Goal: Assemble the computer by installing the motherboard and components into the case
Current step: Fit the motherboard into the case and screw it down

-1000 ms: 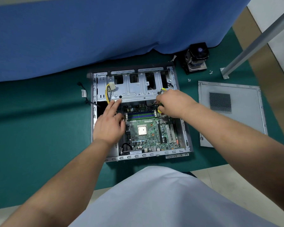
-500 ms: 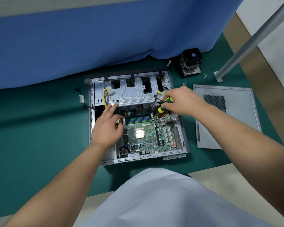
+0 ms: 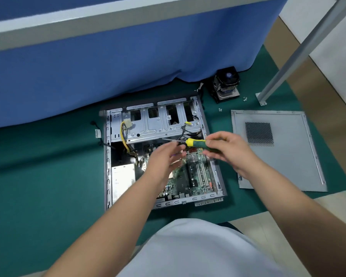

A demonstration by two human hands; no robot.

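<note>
Lying flat inside the open grey metal computer case [image 3: 108, 172], the green motherboard [image 3: 196, 176] is seen seated but apparently not yet fastened. A green-and-yellow-handled screwdriver [image 3: 194, 142] is gripped above it by the right hand [image 3: 226, 150], held level, while its shaft is met by the left hand [image 3: 164, 158], fingers loosely spread, probably to load a screw. Right of the case, a detached grey side panel [image 3: 284, 156] is laid.

Green-and-yellow screwdriver [image 3: 195, 142]; green motherboard [image 3: 196, 174] inside a silver-grey case [image 3: 108, 166]; teal mat [image 3: 38, 176]; blue cloth [image 3: 108, 66]; grey side panel [image 3: 288, 160] with dark perforated mesh.
</note>
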